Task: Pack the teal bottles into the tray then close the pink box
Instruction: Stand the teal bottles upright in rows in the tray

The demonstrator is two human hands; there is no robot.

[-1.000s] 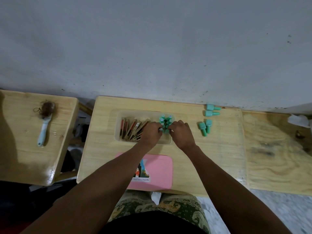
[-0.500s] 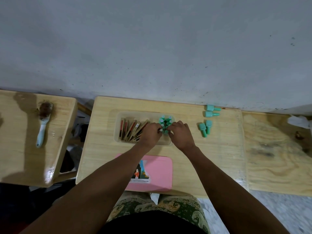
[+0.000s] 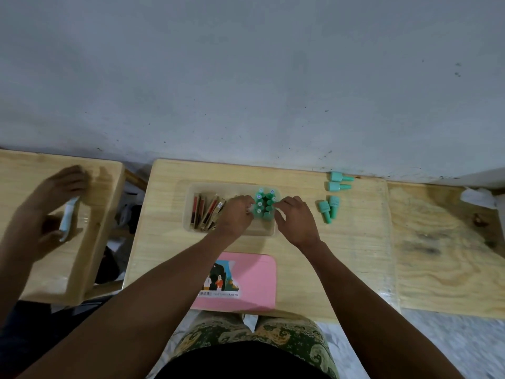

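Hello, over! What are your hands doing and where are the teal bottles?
Both hands at upright bottles in tray. Four bottles loose on table, right. Pink box untouched. Nothing blocking.

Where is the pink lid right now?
The pink lid lies flat at the table's near edge, just below the clear tray, between the person's forearms.

The pink box (image 3: 240,280) carries a picture label (image 3: 220,281) with a barcode and one line of small print below it, but the letters are too small and blurred to read. The caps of the standing teal bottles (image 3: 263,203) have small round marks, and these also cannot be read.
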